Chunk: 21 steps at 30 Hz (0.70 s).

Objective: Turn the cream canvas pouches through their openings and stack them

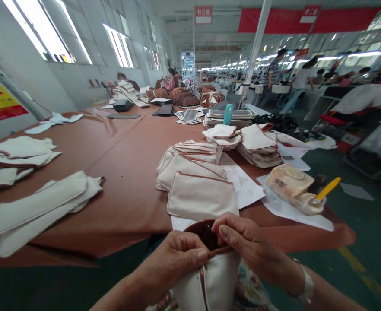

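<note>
- The left hand (182, 255) pinched the near rim of the cream pouch (223, 276), its fingers nearly closed.
- The right hand (250, 237) held the brown-edged rim between bent fingers, also nearly closed.
- The pouch was before the table (122, 203), near the stacked cream pieces (201, 196).

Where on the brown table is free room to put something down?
The widest bare patch of brown table cover lies between the long cream pieces at left and the central cream pouches. Crowded is the right: stacked pouches, white paper, container with yellow-handled tool.
</note>
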Motion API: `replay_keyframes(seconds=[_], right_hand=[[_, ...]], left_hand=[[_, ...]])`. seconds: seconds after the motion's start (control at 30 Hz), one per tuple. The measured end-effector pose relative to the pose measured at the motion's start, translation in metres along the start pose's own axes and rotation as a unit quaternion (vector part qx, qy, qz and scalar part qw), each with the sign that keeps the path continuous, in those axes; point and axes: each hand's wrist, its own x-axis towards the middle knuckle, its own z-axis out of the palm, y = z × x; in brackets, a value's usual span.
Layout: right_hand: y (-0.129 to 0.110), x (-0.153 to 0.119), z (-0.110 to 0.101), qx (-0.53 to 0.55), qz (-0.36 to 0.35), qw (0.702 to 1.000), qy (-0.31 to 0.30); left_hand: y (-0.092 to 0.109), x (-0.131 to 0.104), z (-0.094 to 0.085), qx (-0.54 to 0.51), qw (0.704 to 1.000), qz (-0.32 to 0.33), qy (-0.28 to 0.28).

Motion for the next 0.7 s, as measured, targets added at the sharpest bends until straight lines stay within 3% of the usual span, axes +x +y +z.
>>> replay_keyframes(seconds=[0.1, 0.2, 0.33, 0.7], right_hand=[[0.004, -0.008, -0.004, -0.134, -0.161, 0.969, 0.130], [0.010, -0.016, 0.000, -0.208, -0.259, 0.937, 0.109], [0.017, -0.019, 0.011, -0.259, -0.264, 0.928, 0.044], [0.008, -0.012, 0.011, -0.261, -0.257, 0.930, 0.018]], left_hand=[[-0.005, 0.000, 0.000, -0.031, 0.999, -0.013, 0.039], [-0.007, 0.002, 0.001, -0.048, 0.996, -0.020, 0.068], [-0.007, 0.003, 0.003, -0.050, 0.996, -0.019, 0.069], [-0.009, 0.000, 0.000, 0.051, 0.997, 0.025, 0.048]])
